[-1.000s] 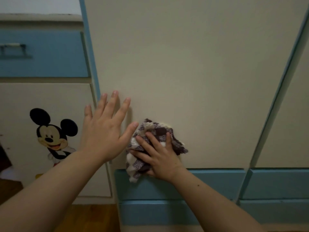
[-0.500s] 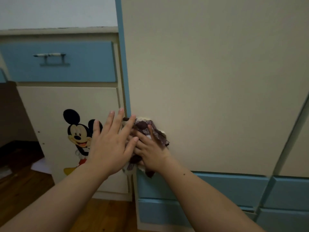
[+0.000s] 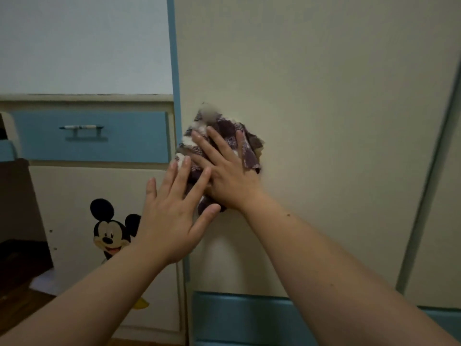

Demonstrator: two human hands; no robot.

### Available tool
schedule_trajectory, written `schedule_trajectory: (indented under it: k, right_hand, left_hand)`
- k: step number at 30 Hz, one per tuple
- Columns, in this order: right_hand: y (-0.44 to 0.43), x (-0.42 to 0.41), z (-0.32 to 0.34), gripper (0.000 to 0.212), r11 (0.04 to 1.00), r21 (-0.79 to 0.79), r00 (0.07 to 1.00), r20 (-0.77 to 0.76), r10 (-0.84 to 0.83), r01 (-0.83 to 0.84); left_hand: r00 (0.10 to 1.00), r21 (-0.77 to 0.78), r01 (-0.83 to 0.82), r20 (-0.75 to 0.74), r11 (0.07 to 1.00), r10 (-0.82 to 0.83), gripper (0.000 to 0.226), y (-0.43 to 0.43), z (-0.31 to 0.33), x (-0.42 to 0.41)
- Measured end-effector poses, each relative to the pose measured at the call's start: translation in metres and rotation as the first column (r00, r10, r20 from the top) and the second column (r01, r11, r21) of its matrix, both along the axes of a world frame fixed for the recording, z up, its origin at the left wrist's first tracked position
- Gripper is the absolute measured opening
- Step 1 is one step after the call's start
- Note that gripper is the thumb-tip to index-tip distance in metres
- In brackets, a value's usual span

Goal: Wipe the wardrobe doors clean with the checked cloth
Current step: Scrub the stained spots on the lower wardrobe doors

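A purple and white checked cloth [image 3: 245, 143] is bunched flat against the cream wardrobe door [image 3: 324, 121], close to the door's left edge with its blue strip [image 3: 174, 71]. My right hand [image 3: 224, 176] presses the cloth to the door with fingers spread over it. My left hand [image 3: 172, 216] is open, fingers apart, lying flat at the door's left edge just below and left of the cloth; its fingertips overlap the cloth's lower corner.
To the left stands a low cream cabinet with a blue drawer [image 3: 92, 136], a bar handle [image 3: 82, 128] and a cartoon mouse sticker [image 3: 109, 233]. Blue drawers [image 3: 244, 318] run below the wardrobe door. A second door [image 3: 444, 221] lies to the right. Wooden floor at bottom left.
My right hand has slid the cloth up the door from its bottom edge and toward the left strip. My left hand followed upward beside it. The view shifted right.
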State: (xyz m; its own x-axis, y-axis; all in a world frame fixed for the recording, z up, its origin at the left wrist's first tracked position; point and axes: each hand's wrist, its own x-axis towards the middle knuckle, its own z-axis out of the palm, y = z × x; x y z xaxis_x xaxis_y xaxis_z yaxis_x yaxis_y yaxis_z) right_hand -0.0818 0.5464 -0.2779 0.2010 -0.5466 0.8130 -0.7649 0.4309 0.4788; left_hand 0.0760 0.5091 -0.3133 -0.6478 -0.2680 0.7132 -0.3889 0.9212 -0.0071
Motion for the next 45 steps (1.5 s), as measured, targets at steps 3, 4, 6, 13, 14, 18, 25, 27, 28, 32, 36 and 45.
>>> schedule_trajectory:
  k: [3, 4, 6, 13, 14, 18, 25, 27, 28, 32, 36, 45]
  right_hand:
    - [0.029, -0.020, 0.015, 0.064, 0.989, -0.142, 0.999, 0.008, -0.035, 0.036]
    - [0.039, -0.028, 0.018, 0.064, 0.983, -0.177, 0.999, 0.014, -0.046, 0.048]
    - [0.056, -0.042, 0.018, 0.064, 0.968, -0.244, 0.997, 0.048, -0.055, 0.065]
    - [0.134, -0.097, 0.018, 0.076, 0.866, -0.451, 0.951, 0.297, -0.085, 0.218]
    - [0.144, -0.103, 0.017, 0.078, 0.851, -0.465, 0.936, 0.341, -0.084, 0.246]
    - [0.184, -0.123, 0.007, 0.081, 0.777, -0.508, 0.843, 0.535, -0.054, 0.373]
    - [0.201, -0.125, -0.002, 0.084, 0.723, -0.534, 0.741, 0.670, 0.045, 0.439]
    - [0.190, -0.119, 0.002, 0.085, 0.734, -0.514, 0.737, 0.675, 0.027, 0.444]
    - [0.182, -0.116, 0.003, 0.084, 0.757, -0.493, 0.757, 0.653, -0.002, 0.428]
    - [0.132, -0.087, 0.011, 0.084, 0.820, -0.440, 0.837, 0.542, -0.084, 0.367]
    - [0.074, -0.040, 0.025, 0.088, 0.872, -0.384, 0.874, 0.477, -0.094, 0.303]
    - [-0.002, 0.027, 0.060, 0.077, 0.948, 0.207, 0.949, 0.149, -0.277, 0.244]
  left_hand:
    - [1.000, -0.080, 0.020, 0.012, 0.997, -0.019, 0.067, 0.011, 0.018, -0.012]
    - [0.999, -0.106, 0.027, 0.027, 0.994, -0.025, 0.066, 0.014, 0.022, -0.017]
    - [0.998, -0.122, 0.047, 0.044, 0.991, -0.042, 0.065, 0.018, 0.025, -0.024]
    - [0.995, -0.046, 0.071, 0.079, 0.996, -0.067, 0.073, 0.024, 0.020, -0.041]
    - [0.995, -0.025, 0.065, 0.083, 0.998, -0.063, 0.075, 0.024, 0.020, -0.041]
    - [0.995, 0.018, 0.027, 0.094, 0.999, -0.029, 0.079, 0.029, 0.024, -0.048]
    - [0.997, 0.072, 0.023, 0.073, 0.997, -0.028, 0.086, 0.028, 0.024, -0.053]
    - [0.998, 0.100, 0.028, 0.056, 0.995, -0.034, 0.086, 0.027, 0.023, -0.053]
    - [0.998, 0.112, 0.039, 0.044, 0.993, -0.044, 0.086, 0.026, 0.023, -0.052]
    - [0.996, 0.151, 0.092, -0.024, 0.984, -0.090, 0.086, 0.023, 0.026, -0.047]
    - [0.988, 0.091, 0.132, -0.092, 0.987, -0.124, 0.078, 0.015, 0.027, -0.038]
    - [0.985, 0.126, 0.045, -0.173, 0.991, -0.022, 0.080, -0.011, 0.036, -0.005]
